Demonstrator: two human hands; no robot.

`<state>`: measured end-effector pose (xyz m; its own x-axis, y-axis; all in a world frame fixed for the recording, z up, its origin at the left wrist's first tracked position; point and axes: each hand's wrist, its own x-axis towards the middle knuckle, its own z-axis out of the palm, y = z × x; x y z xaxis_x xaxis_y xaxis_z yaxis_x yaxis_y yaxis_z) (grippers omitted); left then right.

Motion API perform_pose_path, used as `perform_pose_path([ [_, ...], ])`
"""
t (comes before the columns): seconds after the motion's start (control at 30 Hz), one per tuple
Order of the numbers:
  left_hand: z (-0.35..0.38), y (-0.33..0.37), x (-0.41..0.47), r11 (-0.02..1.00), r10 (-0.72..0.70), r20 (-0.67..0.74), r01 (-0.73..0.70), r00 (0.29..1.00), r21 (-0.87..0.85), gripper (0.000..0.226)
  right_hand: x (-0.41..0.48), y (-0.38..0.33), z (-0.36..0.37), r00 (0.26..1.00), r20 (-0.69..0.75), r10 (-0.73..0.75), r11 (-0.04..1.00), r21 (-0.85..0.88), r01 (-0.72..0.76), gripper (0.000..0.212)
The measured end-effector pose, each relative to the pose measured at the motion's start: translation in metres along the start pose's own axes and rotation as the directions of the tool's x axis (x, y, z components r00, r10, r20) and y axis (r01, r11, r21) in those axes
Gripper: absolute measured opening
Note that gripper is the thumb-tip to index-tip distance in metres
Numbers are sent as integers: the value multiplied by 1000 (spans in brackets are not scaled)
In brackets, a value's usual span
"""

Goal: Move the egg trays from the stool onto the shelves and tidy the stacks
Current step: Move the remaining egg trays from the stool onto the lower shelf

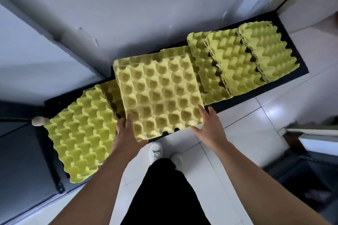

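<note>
Head view: you hold a yellow egg tray (159, 95) by its two near corners.
Your left hand (128, 131) and right hand (210, 126) pinch it over the black shelf's (247, 95) front edge, between other tray stacks (237, 60).

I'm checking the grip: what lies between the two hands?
In the head view, the near edge of the yellow egg tray fills that stretch. The left hand and right hand each grip a near corner of it.
</note>
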<state>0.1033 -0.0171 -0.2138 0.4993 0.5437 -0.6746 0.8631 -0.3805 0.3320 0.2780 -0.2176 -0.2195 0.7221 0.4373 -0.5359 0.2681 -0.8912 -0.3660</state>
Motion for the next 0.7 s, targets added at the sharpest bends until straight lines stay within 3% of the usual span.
perform_pose_path([
  [0.2, 15, -9, 25, 997, -27, 34, 29, 999, -71, 117, 30, 10, 20, 997, 67, 34, 987, 155, -44, 93],
  [0.37, 13, -5, 28, 992, -44, 9, 45, 999, -116, 113, 39, 7, 20, 998, 25, 52, 995, 85, -54, 84],
  [0.7, -34, 9, -12, 975, -11, -147, -23, 989, -223, 105, 14, -23, -29, 994, -97, 58, 980, 193, -38, 64],
])
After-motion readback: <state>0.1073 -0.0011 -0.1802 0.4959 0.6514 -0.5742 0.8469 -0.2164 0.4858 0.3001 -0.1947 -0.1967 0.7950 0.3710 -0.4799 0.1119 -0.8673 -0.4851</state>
